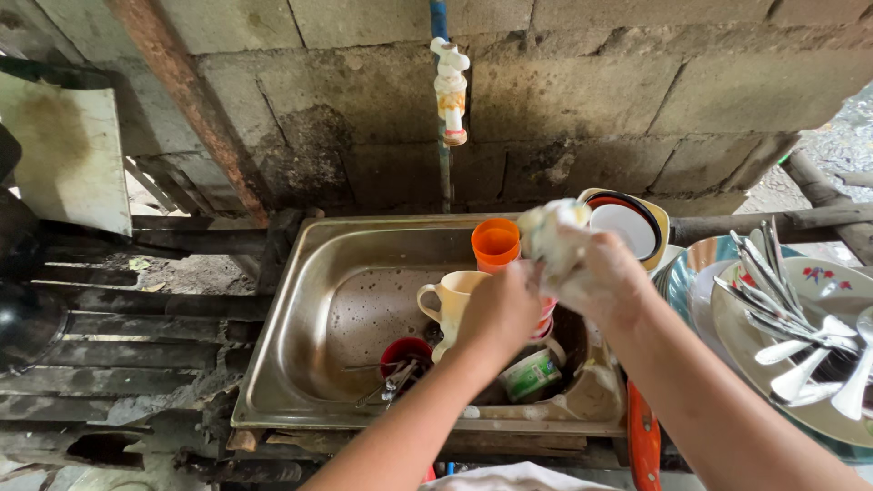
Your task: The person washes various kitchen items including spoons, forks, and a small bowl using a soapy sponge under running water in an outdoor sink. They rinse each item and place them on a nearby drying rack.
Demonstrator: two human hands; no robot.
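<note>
Over a steel sink (309, 300) below a block wall, we grip a cup with our left hand (500, 309), mostly hidden behind it, while our soapy right hand (605, 277) closes on a foamy sponge (555, 232) just above. An orange cup (496, 244) and cream mug (446, 305) wait nearby; washed spoons (791, 318) rest on plates (818, 282) at right.

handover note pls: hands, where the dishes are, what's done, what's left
Left hand: grips a cup over the sink.
Right hand: soapy, rubs that cup with a sudsy sponge.
In sink: cream mug, orange cup, red cup with utensils.
Looks done: spoons lying on plates at right.
Left: sink items; tap is off.
</note>
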